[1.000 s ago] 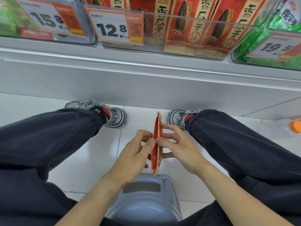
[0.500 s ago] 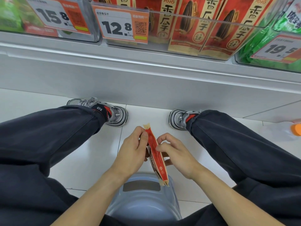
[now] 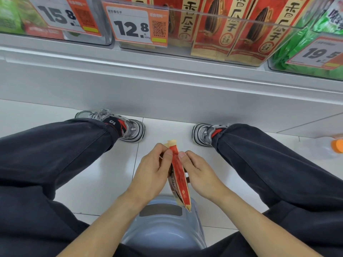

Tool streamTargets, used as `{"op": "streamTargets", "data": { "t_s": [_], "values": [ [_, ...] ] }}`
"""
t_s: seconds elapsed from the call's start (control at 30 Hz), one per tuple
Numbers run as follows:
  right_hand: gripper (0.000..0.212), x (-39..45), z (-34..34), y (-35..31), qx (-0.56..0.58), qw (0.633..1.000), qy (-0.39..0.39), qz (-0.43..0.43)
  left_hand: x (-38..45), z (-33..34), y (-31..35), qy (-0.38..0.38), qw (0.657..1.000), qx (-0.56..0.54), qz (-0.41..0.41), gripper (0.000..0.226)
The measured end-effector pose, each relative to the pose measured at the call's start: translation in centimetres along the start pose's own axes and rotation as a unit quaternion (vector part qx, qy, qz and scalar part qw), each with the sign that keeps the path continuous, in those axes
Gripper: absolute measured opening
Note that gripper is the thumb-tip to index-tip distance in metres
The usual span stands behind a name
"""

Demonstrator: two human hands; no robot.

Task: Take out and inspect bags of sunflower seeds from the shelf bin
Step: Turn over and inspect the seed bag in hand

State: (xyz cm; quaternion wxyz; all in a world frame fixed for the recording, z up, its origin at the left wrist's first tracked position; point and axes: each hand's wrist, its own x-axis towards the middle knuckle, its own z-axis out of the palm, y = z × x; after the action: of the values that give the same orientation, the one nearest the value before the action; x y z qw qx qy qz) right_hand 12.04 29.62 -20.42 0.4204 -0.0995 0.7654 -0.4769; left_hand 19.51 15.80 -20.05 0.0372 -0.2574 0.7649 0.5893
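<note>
A red and tan bag of sunflower seeds (image 3: 179,179) is held edge-on between my knees, above the floor. My left hand (image 3: 151,172) pinches its upper left side with thumb and curled fingers. My right hand (image 3: 198,172) grips the right side, thumb on the red face. The bag's far end points toward the shelf and its near end hangs over a stool. Up on the shelf, a clear plastic bin (image 3: 241,37) holds several more red sunflower seed bags standing upright.
A grey-blue plastic stool (image 3: 165,232) sits under me. My legs and two sneakers flank the hands on the white tile floor. Price tags 15.8, 12.8 (image 3: 136,25) and 19.5 hang on the bins. Green packs fill the neighbouring bins. An orange-capped bottle (image 3: 326,147) lies at right.
The bag has tilted from nearly upright to slanting, its near end swinging right and down. Both hands shifted slightly along it and kept hold.
</note>
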Motion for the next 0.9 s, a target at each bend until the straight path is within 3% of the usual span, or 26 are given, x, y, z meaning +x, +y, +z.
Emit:
{"op": "streamTargets", "data": {
  "t_s": [0.1, 0.3, 0.43, 0.5, 0.63, 0.9],
  "values": [
    [0.052, 0.3, -0.3, 0.1, 0.035, 0.999, 0.024, 0.026, 0.0, -0.2, -0.2, -0.041, 0.999, 0.023, -0.012, 0.021],
    [0.055, 0.9, -1.0, -0.2, 0.18, 0.97, 0.089, 0.135, -0.8, 0.3, -0.6, -0.135, 0.975, 0.177, 0.021, 0.025],
    [0.046, 0.9, -1.5, -0.5, 0.179, 0.97, 0.03, 0.16, -0.9, 0.4, -0.4, -0.129, 0.978, 0.162, 0.031, 0.022],
    [0.042, 0.8, -1.8, -0.7, 0.185, 0.97, -0.017, 0.155, -0.7, 0.1, -0.1, -0.11, 0.983, 0.145, 0.037, 0.023],
    [0.058, 0.8, -2.5, -0.5, 0.205, 0.968, -0.083, 0.121, -0.1, -0.6, -0.3, -0.077, 0.99, 0.119, 0.016, 0.022],
    [0.068, 0.9, -2.6, -0.2, 0.232, 0.968, -0.081, 0.043, -0.3, -0.6, 0.3, -0.067, 0.993, 0.09, 0.023, 0.018]
  ]
}}
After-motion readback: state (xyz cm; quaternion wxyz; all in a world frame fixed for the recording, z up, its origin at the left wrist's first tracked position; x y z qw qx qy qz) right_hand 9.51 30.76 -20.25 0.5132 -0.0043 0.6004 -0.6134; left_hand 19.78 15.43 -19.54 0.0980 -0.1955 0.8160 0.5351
